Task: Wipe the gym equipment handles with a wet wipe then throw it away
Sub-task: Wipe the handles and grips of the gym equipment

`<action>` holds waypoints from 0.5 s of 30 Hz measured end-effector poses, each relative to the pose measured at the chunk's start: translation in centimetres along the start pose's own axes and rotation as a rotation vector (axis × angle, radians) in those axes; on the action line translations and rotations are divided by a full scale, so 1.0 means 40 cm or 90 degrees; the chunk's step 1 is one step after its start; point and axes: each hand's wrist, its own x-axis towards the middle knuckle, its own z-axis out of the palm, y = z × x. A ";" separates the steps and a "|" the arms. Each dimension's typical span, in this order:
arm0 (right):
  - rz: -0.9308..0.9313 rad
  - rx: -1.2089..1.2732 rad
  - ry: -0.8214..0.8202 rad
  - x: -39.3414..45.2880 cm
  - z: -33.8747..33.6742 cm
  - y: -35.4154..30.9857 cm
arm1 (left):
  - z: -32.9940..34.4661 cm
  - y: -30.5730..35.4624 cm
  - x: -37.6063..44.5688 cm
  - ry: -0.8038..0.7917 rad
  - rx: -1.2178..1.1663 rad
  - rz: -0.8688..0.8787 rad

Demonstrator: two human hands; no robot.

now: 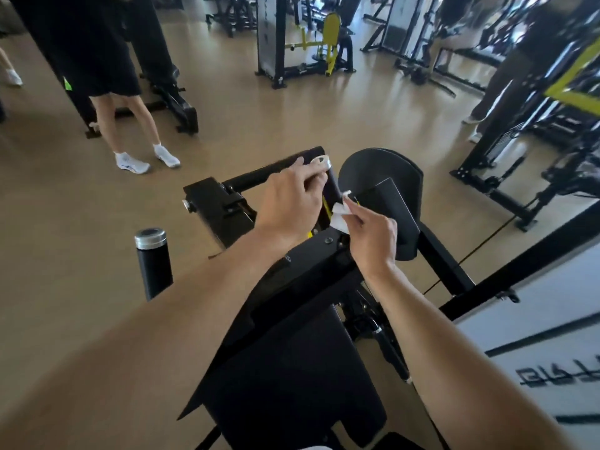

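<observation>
1. Gym floor in tan stretches behind a black machine, with other black and yellow machines at the far side.
2. On that machine the handle [272, 172] is a black padded bar; its long axis runs from near-left, at a black bracket [214, 203], to far-right, where a silver end cap [321, 161] closes it.
3. Holding the wet wipe [339, 219], a small white wad, is the right hand [373, 235], whose fingers [352, 211] are curled and pinching it. The wipe sits just right of and nearer than the handle's capped end, close but, as far as I can tell, apart from the padding.
4. At the capped end the left hand [292, 203] has its fingers wrapped over the bar, apparently steadying it.
5. My judgement: the wipe must travel left and slightly away to meet the bar, then slide along its axis toward the bracket; the right hand is the one placed to do it, and the left would have to shift clear.
6. Outward: a black bottle [153, 261] with a silver lid stands at near left, and a person's legs [130, 125] stand far left.
</observation>
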 end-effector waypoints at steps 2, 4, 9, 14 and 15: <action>0.026 -0.059 0.041 -0.051 -0.041 0.027 | 0.000 -0.006 -0.067 0.025 -0.063 0.020; 0.055 0.005 0.071 -0.112 -0.079 0.022 | 0.015 -0.008 -0.143 0.016 -0.121 0.017; 0.333 0.277 0.082 -0.286 -0.143 -0.036 | 0.079 -0.025 -0.294 -0.156 -0.327 -0.195; 0.445 0.417 0.031 -0.425 -0.165 -0.056 | 0.087 -0.051 -0.369 -0.350 -0.481 -0.348; 0.451 0.440 0.026 -0.442 -0.167 -0.054 | 0.088 -0.054 -0.382 -0.374 -0.501 -0.355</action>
